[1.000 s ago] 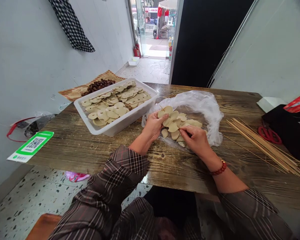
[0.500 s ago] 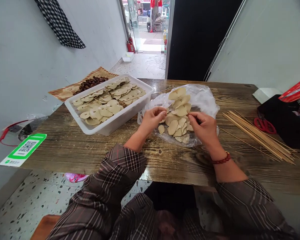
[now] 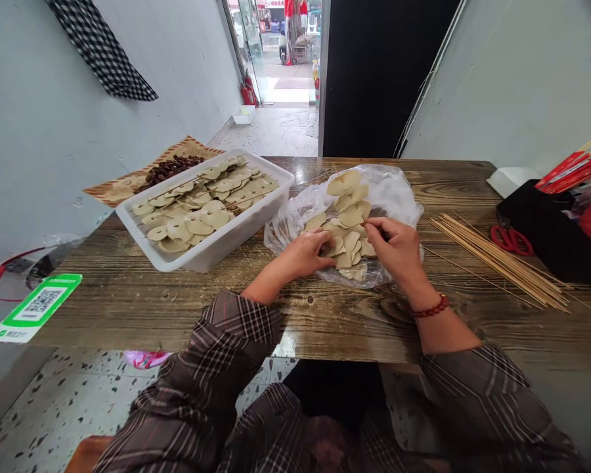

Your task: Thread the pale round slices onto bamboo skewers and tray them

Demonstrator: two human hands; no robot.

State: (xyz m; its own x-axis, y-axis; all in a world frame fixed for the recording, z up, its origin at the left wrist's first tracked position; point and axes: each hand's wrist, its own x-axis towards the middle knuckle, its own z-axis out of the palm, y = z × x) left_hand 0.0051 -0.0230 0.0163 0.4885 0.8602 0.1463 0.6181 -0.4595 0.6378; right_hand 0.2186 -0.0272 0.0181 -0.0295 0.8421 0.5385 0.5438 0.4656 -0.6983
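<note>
My right hand pinches the near end of a thin bamboo skewer, most of it hidden behind the slices. Threaded on it are several pale, thin slices that look like potato, fanned out away from me. My left hand has come down at the left side of a loose pile of slices. Its thumb and fingers are apart and curved, touching the pile. Beneath the pile spreads a clear plastic bag.
At left stands a white tub of skewered slices, beside dark red pieces on patterned paper. Bare bamboo skewers, red-handled scissors and a black box lie at right. A green QR card is at the left edge.
My left hand has lowered from above the bag onto the loose slices, its thumb and fingers spreading. The right hand still holds the skewer. The view has shifted slightly.
</note>
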